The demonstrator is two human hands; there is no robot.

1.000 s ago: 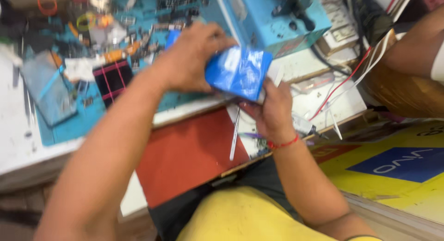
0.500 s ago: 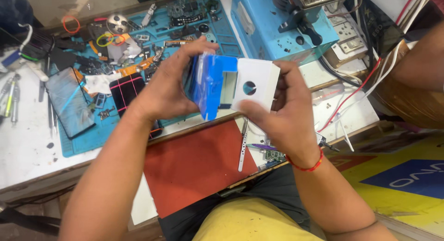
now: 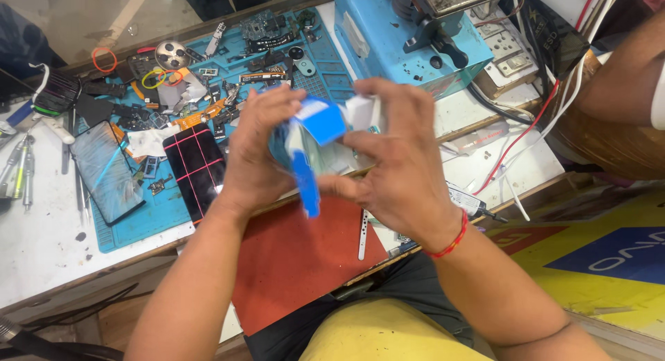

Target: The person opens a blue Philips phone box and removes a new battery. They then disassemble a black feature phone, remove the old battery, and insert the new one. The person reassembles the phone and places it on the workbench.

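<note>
Blue-and-white packet (image 3: 315, 143), a small flat box or pouch with a blue strip hanging down from it, sits between both hands in the head view, held above the near edge of the tabletop (image 3: 41, 257). Left hand (image 3: 260, 153) wraps it from the left side, fingers curled over the top, grip closed on the packet. Right hand (image 3: 398, 160) meets it from the right, thumb and fingertips pinched on its white end. The packet's long axis runs roughly left to right between the palms, both hands equally close. Below it lies a red mat (image 3: 291, 264) with a thin metal strip (image 3: 362, 234); to the left a blue work mat (image 3: 145, 219) carries a dark phone screen (image 3: 197, 167) and loose parts.
</note>
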